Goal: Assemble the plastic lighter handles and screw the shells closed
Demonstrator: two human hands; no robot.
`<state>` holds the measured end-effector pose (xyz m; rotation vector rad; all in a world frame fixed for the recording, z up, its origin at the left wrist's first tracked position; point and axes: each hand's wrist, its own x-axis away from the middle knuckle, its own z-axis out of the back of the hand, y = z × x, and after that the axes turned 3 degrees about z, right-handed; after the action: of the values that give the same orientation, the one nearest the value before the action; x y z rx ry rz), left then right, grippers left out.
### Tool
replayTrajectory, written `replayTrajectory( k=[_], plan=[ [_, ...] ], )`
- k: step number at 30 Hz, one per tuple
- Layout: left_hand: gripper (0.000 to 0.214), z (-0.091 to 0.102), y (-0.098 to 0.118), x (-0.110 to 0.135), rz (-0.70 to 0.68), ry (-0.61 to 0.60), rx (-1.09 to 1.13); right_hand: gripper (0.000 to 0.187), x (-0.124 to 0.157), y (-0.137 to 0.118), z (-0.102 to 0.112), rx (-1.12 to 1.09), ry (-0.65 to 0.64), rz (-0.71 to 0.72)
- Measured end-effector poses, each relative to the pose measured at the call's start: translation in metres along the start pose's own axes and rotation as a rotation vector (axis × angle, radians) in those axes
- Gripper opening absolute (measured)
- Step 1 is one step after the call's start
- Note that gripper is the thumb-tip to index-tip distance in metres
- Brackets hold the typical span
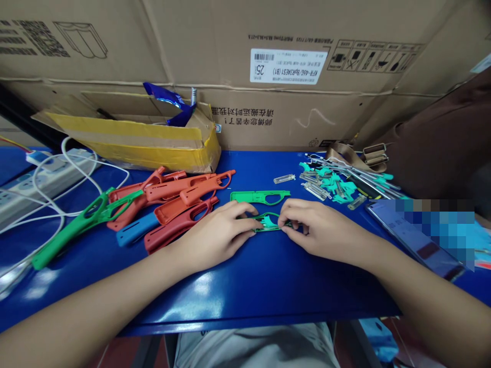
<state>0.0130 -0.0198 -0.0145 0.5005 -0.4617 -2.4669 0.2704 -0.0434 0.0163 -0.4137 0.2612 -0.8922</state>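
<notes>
Pinching the right end of an open green half-shell (pixel 273 228), the right hand (pixel 310 225) has thumb and forefinger drawn together, while the left hand (pixel 232 225) curls its fingers and thumb about the other end. The half-shell sits between the fingertips, midway across the blue tabletop (pixel 230 286), which runs smooth between the forearms down to its front edge. Just beyond the fingers lies a second green half-shell (pixel 245 197), and past that a clear little tube (pixel 284 179). Room is tighter leftward: red and orange shells (pixel 197 191) are heaped near the left wrist, with a blue shell (pixel 138 227) and green shells (pixel 72 237) among them. Rightward, a pile of teal pieces and clear tubes (pixel 333 184) meets thin metal rods (pixel 356 176).

Fingers cover both ends of the held half-shell; the teal piece (pixel 267 221) inside it shows, but smaller details are too fine to read. A dark flat device (pixel 414 235) is partly pixelated, and the power strip (pixel 23 197) runs off the left edge.

Both forearms slant inward from the lower corners, elbows cut off, knuckles up, wrists low over the tabletop.
</notes>
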Motion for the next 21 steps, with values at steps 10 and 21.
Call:
replayTrajectory(
  k=[10,21],
  plan=[
    [0.031,0.0058,0.0027,-0.0002,-0.005,-0.024,-0.123,0.013,-0.0032,0.0046,-0.0024,0.025,0.064,-0.054],
    [0.032,0.0064,0.0032,-0.0004,-0.024,-0.041,-0.181,0.011,-0.0020,0.0033,-0.0035,0.127,0.044,-0.063]
  ],
)
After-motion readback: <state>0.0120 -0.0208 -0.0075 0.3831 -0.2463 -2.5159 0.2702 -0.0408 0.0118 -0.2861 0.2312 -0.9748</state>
